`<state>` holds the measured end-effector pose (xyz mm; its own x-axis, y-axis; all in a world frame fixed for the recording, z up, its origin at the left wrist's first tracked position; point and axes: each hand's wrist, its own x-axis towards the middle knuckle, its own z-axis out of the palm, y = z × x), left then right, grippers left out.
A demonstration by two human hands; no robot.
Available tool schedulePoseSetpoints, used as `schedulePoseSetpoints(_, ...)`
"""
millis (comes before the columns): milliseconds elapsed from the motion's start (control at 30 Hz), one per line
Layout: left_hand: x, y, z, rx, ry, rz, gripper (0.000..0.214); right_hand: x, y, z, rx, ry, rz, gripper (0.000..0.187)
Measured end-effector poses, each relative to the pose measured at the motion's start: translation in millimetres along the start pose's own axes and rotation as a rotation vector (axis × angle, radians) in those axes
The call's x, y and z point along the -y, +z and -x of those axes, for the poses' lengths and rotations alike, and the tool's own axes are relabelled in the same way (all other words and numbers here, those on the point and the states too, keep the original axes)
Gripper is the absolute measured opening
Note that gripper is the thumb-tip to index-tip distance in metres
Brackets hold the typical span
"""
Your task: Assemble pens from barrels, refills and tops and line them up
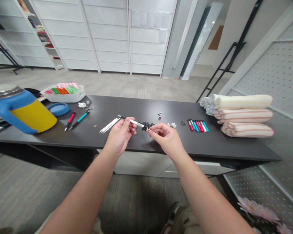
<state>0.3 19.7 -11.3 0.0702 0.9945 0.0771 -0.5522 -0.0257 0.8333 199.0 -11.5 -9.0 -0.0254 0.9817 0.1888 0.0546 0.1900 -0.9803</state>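
Note:
My left hand (123, 135) is closed around a pen (137, 123) with a white barrel, a black grip and a pointed tip facing left. At the pen's black right end, the thumb and finger of my right hand (164, 138) are pinched together; whether they grip the pen itself or a tiny part there, I cannot tell. Below and behind the pen lie several black pen grips (148, 125), partly hidden by my hands. White ink refills (109, 125) are left of my left hand. Small white parts (172, 125) and little springs (183, 123) lie right of my right hand.
Red, teal and white pen barrels (198, 125) lie in a row before rolled towels (245, 115). Small metal-and-red pieces (159, 115) sit farther back. Left stand a blue-yellow mug (34, 113), a blue lid (58, 109), a white basket (65, 97), a red pen (70, 121) and a teal pen (80, 119).

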Motion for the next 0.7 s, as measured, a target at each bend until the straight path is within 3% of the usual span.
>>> schedulePoseSetpoints(700,-0.9,5.0,4.0,-0.006,0.049,-0.122,0.035,-2.3,-3.8,2.1,-0.016,0.007,0.003,0.031)
